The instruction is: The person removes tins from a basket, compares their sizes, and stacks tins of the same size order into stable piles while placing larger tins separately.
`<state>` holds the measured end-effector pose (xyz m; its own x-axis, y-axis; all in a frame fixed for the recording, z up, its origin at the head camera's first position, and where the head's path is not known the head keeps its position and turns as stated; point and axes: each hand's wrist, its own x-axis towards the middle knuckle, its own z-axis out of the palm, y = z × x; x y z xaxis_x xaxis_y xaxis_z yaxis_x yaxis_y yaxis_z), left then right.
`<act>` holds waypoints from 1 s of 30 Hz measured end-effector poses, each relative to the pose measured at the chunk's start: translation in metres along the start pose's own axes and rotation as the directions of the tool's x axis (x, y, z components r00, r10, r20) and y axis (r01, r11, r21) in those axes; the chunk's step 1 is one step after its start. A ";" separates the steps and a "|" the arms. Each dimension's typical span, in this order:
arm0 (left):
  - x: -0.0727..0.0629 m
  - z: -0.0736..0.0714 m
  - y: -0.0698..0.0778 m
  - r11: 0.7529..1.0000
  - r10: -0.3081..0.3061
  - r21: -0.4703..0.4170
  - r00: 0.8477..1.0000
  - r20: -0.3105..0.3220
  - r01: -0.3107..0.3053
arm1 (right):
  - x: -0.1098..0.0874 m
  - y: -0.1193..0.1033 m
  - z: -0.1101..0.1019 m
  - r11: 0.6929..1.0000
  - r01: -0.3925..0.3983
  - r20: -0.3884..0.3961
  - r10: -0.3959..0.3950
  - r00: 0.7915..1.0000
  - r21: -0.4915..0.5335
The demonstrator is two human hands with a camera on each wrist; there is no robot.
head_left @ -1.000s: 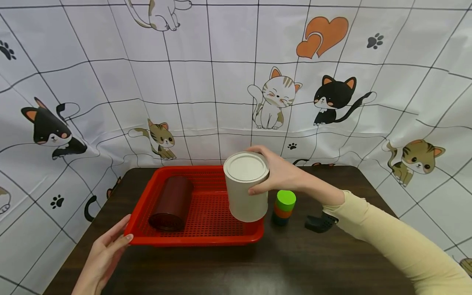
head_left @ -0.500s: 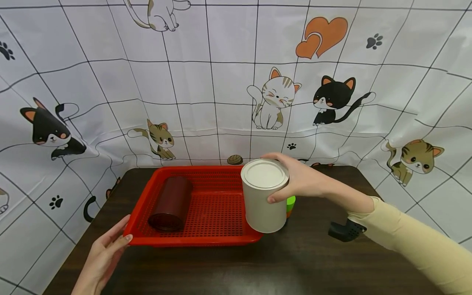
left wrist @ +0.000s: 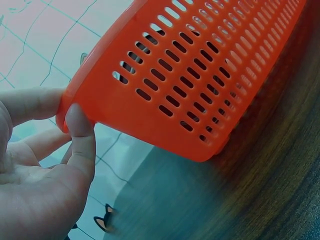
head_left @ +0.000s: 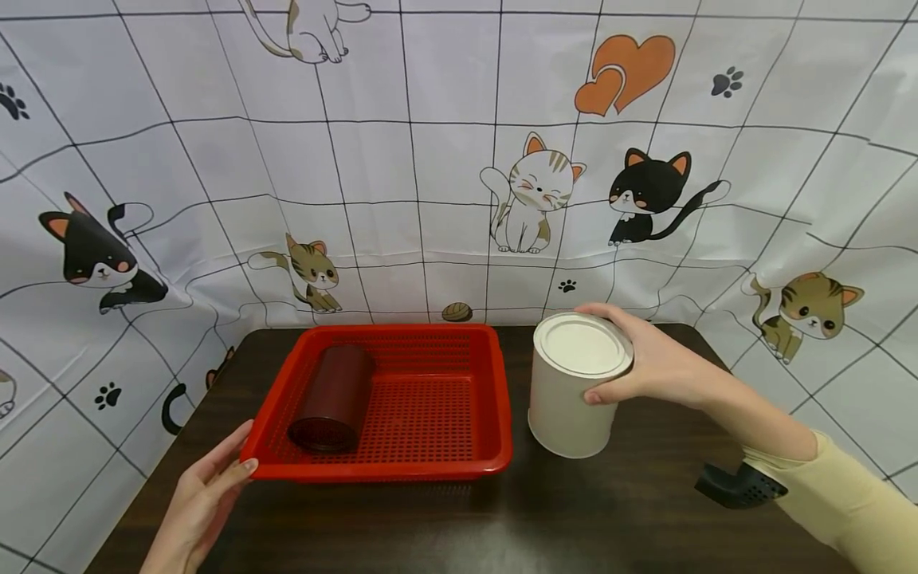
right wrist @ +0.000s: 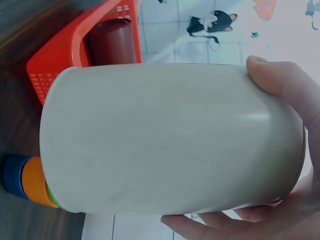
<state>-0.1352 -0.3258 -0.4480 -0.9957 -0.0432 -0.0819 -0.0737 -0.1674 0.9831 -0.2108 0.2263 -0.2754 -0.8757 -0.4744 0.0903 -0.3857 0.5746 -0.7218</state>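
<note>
My right hand (head_left: 649, 359) grips a white cylindrical can (head_left: 570, 406) near its lid, with the thumb in front and the other fingers round the back. In the head view the can is upright, to the right of the red plastic basket (head_left: 380, 470) and apart from it. Whether its base touches the table cannot be told. My left hand (head_left: 204, 494) pinches the basket's front left corner; the left wrist view shows thumb and fingers on the rim (left wrist: 75, 97). Inside the basket, on its left side, a dark maroon cylinder (head_left: 335, 399) lies on its side.
A small green, orange and blue stack (right wrist: 35, 180) stands on the table near the can's base in the right wrist view; the can hides it in the head view. Behind the dark wooden table (head_left: 402, 526) hangs a white sheet (head_left: 445, 175) with cat prints.
My right hand has carried the can from over the basket's right side to the right, past the rim. The can now covers the small colored stack. Left hand and basket stay put.
</note>
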 end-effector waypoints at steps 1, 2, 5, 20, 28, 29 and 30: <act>0.000 0.000 0.000 1.000 -0.004 0.004 1.000 -0.002 0.004 | -0.004 0.002 -0.002 1.000 -0.005 -0.010 0.005 1.000 -0.017; 0.000 0.000 0.000 1.000 -0.009 0.007 1.000 -0.003 0.009 | -0.007 0.004 -0.004 0.999 -0.007 -0.021 0.006 1.000 -0.032; 0.000 0.001 0.001 0.999 -0.028 0.015 1.000 -0.009 0.028 | -0.017 0.009 -0.010 0.998 -0.015 -0.051 0.012 0.999 -0.060; -0.001 0.000 0.002 0.998 -0.061 0.028 0.998 -0.025 0.062 | -0.036 0.039 -0.027 0.990 -0.092 -0.141 0.077 0.987 -0.105; -0.001 0.001 0.002 0.997 -0.068 0.038 0.997 -0.031 0.069 | -0.031 0.064 -0.026 0.980 -0.152 -0.155 0.132 0.979 -0.125; -0.001 0.001 0.002 0.996 -0.072 0.040 0.997 -0.034 0.073 | -0.030 0.068 -0.025 0.978 -0.161 -0.154 0.140 0.978 -0.131; -0.001 0.001 0.003 0.996 -0.074 0.041 0.997 -0.035 0.075 | -0.029 0.073 -0.024 0.976 -0.170 -0.153 0.148 0.977 -0.140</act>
<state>-0.1348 -0.3255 -0.4454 -0.9849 -0.0654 -0.1602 -0.1508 -0.1296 0.9800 -0.2208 0.2976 -0.3144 -0.9571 -0.2765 0.0862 -0.2683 0.7343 -0.6236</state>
